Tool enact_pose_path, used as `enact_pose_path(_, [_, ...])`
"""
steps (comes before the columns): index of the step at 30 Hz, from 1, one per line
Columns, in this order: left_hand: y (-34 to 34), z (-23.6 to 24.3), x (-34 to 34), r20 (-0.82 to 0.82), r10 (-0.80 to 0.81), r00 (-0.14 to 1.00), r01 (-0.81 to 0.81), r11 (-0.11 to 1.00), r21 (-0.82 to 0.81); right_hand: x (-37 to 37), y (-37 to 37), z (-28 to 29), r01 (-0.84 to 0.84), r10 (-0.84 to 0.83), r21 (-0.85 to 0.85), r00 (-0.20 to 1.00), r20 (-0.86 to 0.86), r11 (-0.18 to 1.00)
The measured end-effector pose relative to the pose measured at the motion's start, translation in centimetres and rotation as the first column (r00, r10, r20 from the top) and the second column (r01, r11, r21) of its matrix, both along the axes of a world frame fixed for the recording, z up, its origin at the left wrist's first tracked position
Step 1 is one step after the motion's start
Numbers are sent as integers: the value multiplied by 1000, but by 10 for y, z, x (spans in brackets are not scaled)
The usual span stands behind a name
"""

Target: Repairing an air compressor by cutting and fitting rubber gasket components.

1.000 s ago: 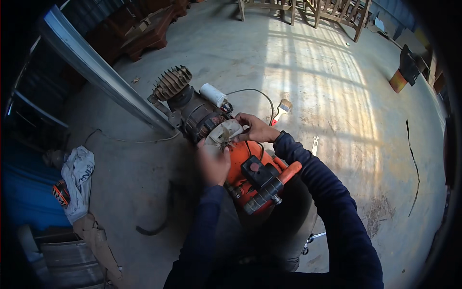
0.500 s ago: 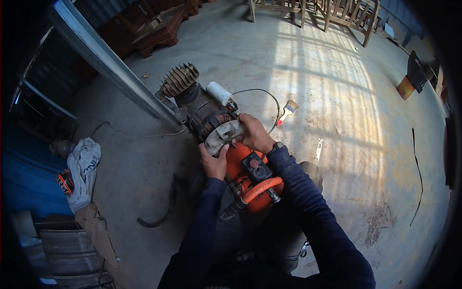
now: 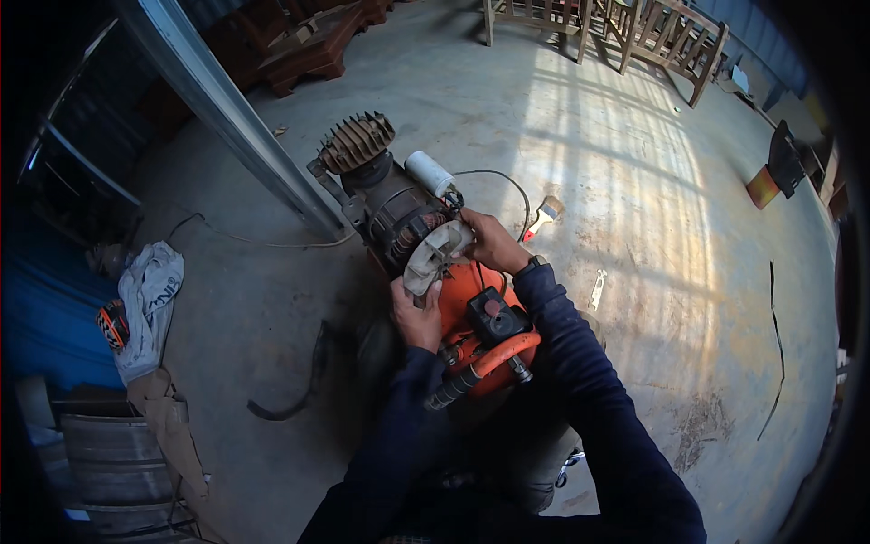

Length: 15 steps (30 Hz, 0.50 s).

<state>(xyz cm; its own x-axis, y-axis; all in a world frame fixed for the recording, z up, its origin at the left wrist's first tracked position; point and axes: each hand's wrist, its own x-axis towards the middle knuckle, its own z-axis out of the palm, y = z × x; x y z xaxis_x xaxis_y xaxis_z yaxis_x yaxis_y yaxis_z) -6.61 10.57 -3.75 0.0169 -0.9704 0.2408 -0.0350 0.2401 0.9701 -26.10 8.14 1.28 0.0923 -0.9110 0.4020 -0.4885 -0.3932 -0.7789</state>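
A pale plastic cooling fan (image 3: pixel 437 252) is at the near end of the motor (image 3: pixel 399 210) of an air compressor. My left hand (image 3: pixel 418 317) grips the fan's lower left edge between thumb and fingers. My right hand (image 3: pixel 494 243) closes on its right side, fingertips partly hidden. Copper windings show just behind the fan; whether it sits on the shaft I cannot tell. Beyond the motor stands a finned cylinder head (image 3: pixel 357 142), with a white cylindrical capacitor (image 3: pixel 430 174) beside it. Below my hands are the orange tank (image 3: pixel 460 288), a black pressure switch (image 3: pixel 498 315) with a red knob, and an orange handle (image 3: pixel 504 350).
A paintbrush (image 3: pixel 546 216) and a wrench (image 3: pixel 598 288) lie on the floor to the right. A steel post (image 3: pixel 245 118) rises close behind the compressor. A black strip (image 3: pixel 308 385) lies left, near a pale cloth (image 3: pixel 152 304). Wooden frames (image 3: pixel 652 41) stand at the back.
The compressor and both hands appear slightly farther right as the view shifts. The fan has turned a little between my hands, which keep their hold.
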Motion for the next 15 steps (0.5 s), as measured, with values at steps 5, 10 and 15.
enact_pose_path(5, [-17,-1,18,130,3,991,-2,1000,-5,11,9,-1,47,-47,-17,997,-57,999])
enact_pose_path(10, [18,1,-1,-49,-13,999,13,1000,-3,-3,0,4,5,-1,60,998,-66,998])
enact_pose_path(15, [4,2,7,-38,-30,999,32,997,67,6,15,-4,102,-100,4,984,-146,995])
